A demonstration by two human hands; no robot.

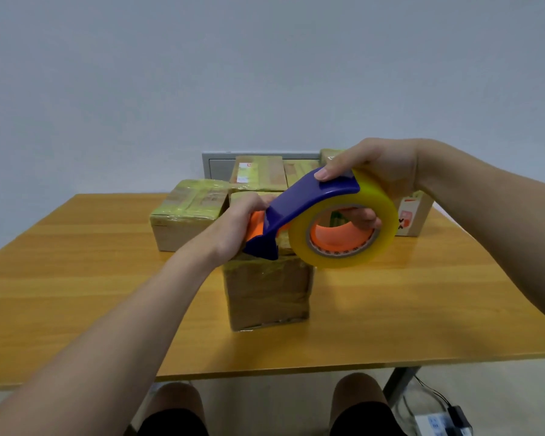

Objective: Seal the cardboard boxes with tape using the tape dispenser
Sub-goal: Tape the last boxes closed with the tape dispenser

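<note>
Cardboard boxes: five visible on the table (390, 309). Tape dispenser (299, 206): one. Tape roll (372, 196): one. Hands: two.

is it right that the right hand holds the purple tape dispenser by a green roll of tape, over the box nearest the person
Not quite: the roll of tape is yellow, not green, as the head view shows. The rest stands: the right hand holds the purple tape dispenser by that roll, over the box nearest the person.
</note>
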